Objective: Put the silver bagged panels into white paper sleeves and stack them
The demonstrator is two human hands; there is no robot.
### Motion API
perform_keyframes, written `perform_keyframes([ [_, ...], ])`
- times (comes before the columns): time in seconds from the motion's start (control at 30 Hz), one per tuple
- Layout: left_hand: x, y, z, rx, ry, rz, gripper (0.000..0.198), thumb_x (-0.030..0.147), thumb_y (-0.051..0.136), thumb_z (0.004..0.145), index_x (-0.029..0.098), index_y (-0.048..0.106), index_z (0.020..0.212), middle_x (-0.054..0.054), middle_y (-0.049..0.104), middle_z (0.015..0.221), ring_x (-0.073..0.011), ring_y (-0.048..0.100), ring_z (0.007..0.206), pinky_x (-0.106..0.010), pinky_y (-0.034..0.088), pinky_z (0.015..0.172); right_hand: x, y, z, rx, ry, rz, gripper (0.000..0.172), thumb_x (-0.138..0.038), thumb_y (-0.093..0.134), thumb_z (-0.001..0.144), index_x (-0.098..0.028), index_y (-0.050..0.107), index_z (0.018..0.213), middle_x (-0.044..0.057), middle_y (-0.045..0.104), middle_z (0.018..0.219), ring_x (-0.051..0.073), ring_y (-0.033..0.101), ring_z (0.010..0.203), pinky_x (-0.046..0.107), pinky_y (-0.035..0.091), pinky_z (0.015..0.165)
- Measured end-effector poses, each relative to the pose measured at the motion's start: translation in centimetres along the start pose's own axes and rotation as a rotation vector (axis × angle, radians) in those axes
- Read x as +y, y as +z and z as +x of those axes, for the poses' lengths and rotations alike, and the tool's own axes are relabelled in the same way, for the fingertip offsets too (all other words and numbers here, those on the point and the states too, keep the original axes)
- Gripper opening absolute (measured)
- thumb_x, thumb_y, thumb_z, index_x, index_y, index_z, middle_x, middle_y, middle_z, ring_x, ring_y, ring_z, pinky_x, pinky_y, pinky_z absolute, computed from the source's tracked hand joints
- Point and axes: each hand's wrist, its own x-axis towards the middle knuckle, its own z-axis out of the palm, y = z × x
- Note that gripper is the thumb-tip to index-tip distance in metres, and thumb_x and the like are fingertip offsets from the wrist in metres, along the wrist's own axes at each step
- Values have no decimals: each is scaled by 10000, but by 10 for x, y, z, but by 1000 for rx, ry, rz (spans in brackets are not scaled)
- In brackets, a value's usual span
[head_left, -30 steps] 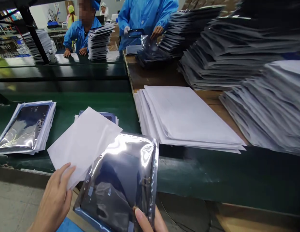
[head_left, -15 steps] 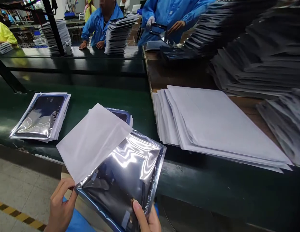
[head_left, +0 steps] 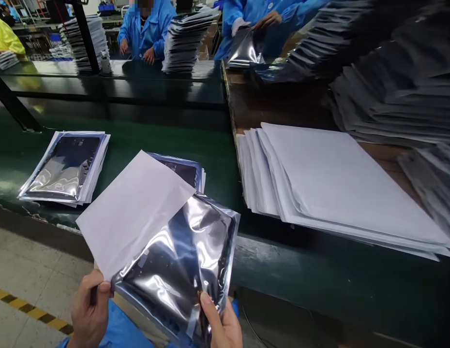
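My left hand pinches the lower corner of a white paper sheet between thumb and fingers. The sheet slants over the upper left part of a glossy, see-through silvery bag with a dark flat panel inside. My right hand grips that bag at its lower right edge, thumb on top. Behind the sheet, partly hidden, a similar bagged panel lies on white sheets on the green bench.
A pile of bagged panels and paper lies left. White sheets are stacked at right, before dark bag stacks. Across the bench, a blue-sleeved person stands by a tall stack; another person's hands handle a shiny bag.
My left hand and the sheet have shifted slightly left, and the bag has tilted a little. Across the bench, the shiny bag has been raised, and one person's hand has lifted off the surface.
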Motion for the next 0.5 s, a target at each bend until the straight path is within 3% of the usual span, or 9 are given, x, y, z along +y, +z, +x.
perform_keyframes([
  [0.13,-8,1,-2,-67,49,-73,116,208,521,899,202,569,793,48,531,560,-90,512,483,-188,430,472,1,2,-2,59,71,31,455,-523,717,696,-194,656,1005,34,715,841,230,667,856,304,530,746],
  [0.27,-7,5,-7,-112,176,-83,102,119,545,863,208,595,851,17,602,605,-107,561,516,-202,462,489,0,11,-10,55,84,29,459,-498,690,737,-193,627,1075,13,695,775,186,647,693,257,512,571],
  [0.37,-2,10,-19,-224,202,-118,104,131,552,865,215,607,839,9,618,609,-110,573,532,-202,467,514,4,17,-15,95,41,25,484,-496,672,757,-207,597,1138,10,694,829,180,644,731,258,526,633],
  [0.43,1,14,-26,-230,57,-244,135,224,558,880,211,597,751,18,570,566,-105,536,512,-198,446,504,10,22,-19,108,18,47,556,-502,656,768,-221,540,1234,34,703,969,201,649,871,295,532,773],
  [0.5,4,16,-29,-123,-260,-465,262,362,555,879,210,557,666,28,512,542,-100,491,497,-195,429,492,21,25,-24,118,11,50,655,-512,641,775,-235,448,1336,54,688,1098,211,637,974,309,520,839],
])
